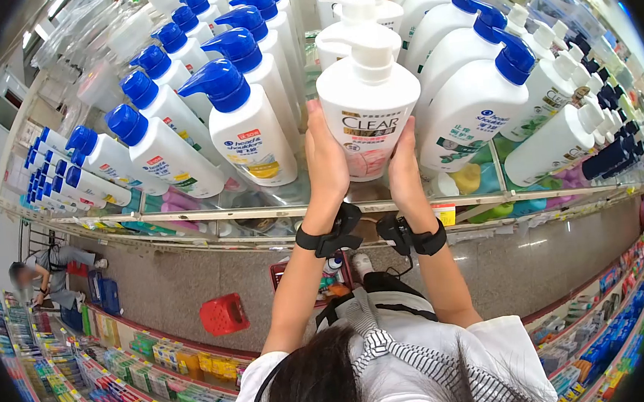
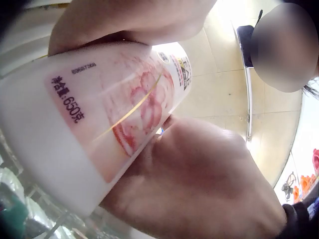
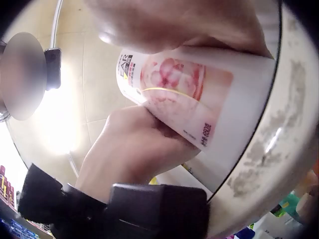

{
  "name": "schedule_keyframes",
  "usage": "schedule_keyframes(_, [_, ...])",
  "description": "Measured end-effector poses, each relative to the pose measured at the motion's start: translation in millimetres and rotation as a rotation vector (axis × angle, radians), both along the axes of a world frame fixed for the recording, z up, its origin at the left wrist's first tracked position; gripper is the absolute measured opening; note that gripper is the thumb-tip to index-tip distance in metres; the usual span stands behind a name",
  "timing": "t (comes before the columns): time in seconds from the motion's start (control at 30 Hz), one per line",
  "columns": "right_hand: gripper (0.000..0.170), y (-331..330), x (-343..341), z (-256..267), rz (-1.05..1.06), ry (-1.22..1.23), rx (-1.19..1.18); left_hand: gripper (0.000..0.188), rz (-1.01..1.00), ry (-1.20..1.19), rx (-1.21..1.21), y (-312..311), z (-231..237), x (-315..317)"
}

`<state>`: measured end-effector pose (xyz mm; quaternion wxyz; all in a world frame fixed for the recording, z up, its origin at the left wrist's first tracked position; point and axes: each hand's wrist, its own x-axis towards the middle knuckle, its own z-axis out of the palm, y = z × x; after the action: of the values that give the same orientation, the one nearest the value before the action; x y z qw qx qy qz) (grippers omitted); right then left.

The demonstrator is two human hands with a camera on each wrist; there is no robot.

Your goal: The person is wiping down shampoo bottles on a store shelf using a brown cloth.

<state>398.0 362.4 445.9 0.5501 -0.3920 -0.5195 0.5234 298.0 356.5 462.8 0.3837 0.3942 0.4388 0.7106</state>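
Note:
A white pump bottle of CLEAR shampoo point(image 1: 370, 112) with a pink label stands between my two hands at the front of the shelf. My left hand point(image 1: 326, 155) grips its left side, and my right hand point(image 1: 405, 167) holds the right side. Both wrist views show the hands wrapped round the sides of the bottle point(image 2: 94, 114), with its pink flower print between them. White head & shoulders bottles with blue pumps flank it, one on the left point(image 1: 251, 134) and one on the right point(image 1: 467, 112). More white CLEAR bottles point(image 1: 357, 33) are lined up behind.
The shelf's front rail point(image 1: 262, 214) runs below the bottles. On the aisle floor are a red stool point(image 1: 223, 314) and a red basket point(image 1: 278, 272) with items in it, near my feet. Another person point(image 1: 48, 271) is at the far left. Stocked shelves point(image 1: 162, 383) line the opposite side.

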Motion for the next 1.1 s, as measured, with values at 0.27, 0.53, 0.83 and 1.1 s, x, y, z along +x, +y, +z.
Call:
schedule_keyframes(0.27, [0.067,8.8,7.6,-22.5,0.028,0.036,-0.065,0.061,0.034,0.022,-0.036,-4.4,4.6,1.8])
schedule_keyframes(0.53, [0.060,8.5,7.7,-13.6,0.104,0.021,0.073,0.050,-0.025,-0.026,-0.040,-5.4,-0.6,-2.5])
schedule_keyframes(0.83, [0.043,-41.9,73.5,-1.3,0.179,-0.261,0.093,0.054,0.116,0.575,0.608,-69.5,-9.9,23.3])
schedule_keyframes(1.1, [0.034,-40.5,127.1,11.6,-0.323,-0.131,0.112,0.063,-0.313,0.584,0.254,-37.0,-12.0,86.4])
